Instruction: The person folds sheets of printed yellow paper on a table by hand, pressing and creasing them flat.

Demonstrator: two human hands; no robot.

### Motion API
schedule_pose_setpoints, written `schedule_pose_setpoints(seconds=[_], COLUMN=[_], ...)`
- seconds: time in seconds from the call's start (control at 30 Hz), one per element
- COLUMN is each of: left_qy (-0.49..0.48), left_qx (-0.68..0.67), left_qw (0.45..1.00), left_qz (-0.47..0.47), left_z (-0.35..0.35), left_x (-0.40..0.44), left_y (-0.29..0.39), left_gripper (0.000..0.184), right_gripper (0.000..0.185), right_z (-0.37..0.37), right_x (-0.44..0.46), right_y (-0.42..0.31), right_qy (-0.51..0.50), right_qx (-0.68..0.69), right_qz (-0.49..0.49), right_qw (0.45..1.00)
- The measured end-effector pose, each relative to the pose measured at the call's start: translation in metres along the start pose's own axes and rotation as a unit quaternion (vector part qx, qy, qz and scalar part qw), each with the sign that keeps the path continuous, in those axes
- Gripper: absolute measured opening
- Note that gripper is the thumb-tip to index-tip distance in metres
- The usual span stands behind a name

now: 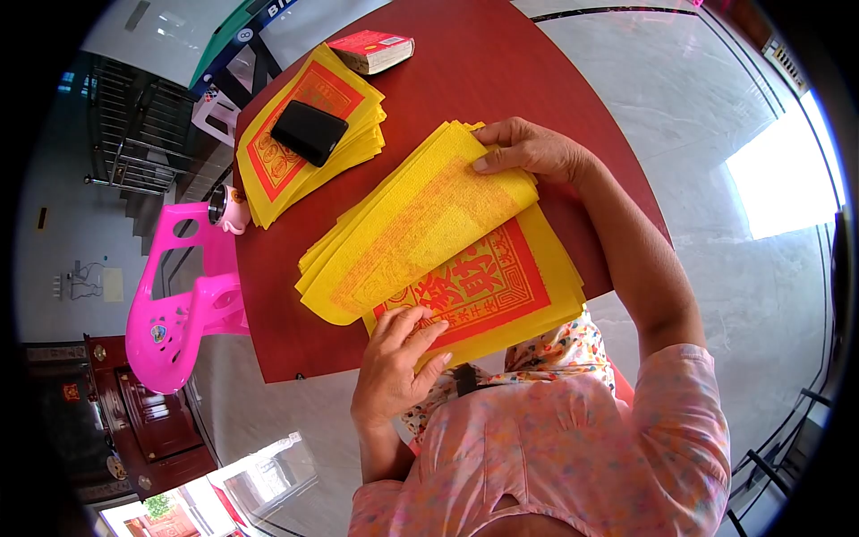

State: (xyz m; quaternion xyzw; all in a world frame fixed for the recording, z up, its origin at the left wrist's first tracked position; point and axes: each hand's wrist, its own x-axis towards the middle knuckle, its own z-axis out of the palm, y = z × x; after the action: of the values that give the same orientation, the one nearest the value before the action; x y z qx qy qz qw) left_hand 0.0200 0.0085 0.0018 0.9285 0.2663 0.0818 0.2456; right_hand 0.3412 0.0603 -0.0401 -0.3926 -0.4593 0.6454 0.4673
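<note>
My right hand (532,150) pinches the far right corner of a yellow sheet (420,224), which is folded over toward the left with its plain back and faint red print showing. Beneath it lies a stack of yellow sheets (559,268) with red-printed squares and characters, reaching over the near table edge. Fingers apart, my left hand (398,358) rests on the near left edge of that stack. A second pile of yellow printed sheets (362,148) lies at the far left, with a black phone (309,132) on top.
The dark red table (483,54) has a curved right edge. A thick red-covered book (374,52) sits at its far side. By the left edge are a pink cup (234,210) and a bright pink plastic chair (192,304). A metal stair railing (130,134) stands farther left.
</note>
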Motion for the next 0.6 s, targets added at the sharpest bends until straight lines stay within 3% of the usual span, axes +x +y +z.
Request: schedule_pose_setpoints(seconds=[0.37,0.5,0.6], left_qy=[0.044,0.106,0.211], left_qx=[-0.043,-0.01,-0.031], left_qw=[0.998,0.993,0.973], left_qz=[-0.029,-0.05,-0.085], left_z=[-0.003,-0.014,-0.019], left_x=[-0.007,-0.014,-0.021], left_y=[-0.003,-0.002,-0.006], left_gripper=[0.03,0.026,0.017], right_gripper=[0.038,0.037,0.037], right_z=[-0.002,-0.001,-0.002], right_x=[0.0,0.0,0.0], right_y=[0.002,0.001,0.002], right_qy=[-0.006,-0.007,-0.009], right_qx=[-0.023,-0.022,-0.026], right_qz=[-0.003,-0.005,-0.006], right_qw=[1.0,1.0,1.0])
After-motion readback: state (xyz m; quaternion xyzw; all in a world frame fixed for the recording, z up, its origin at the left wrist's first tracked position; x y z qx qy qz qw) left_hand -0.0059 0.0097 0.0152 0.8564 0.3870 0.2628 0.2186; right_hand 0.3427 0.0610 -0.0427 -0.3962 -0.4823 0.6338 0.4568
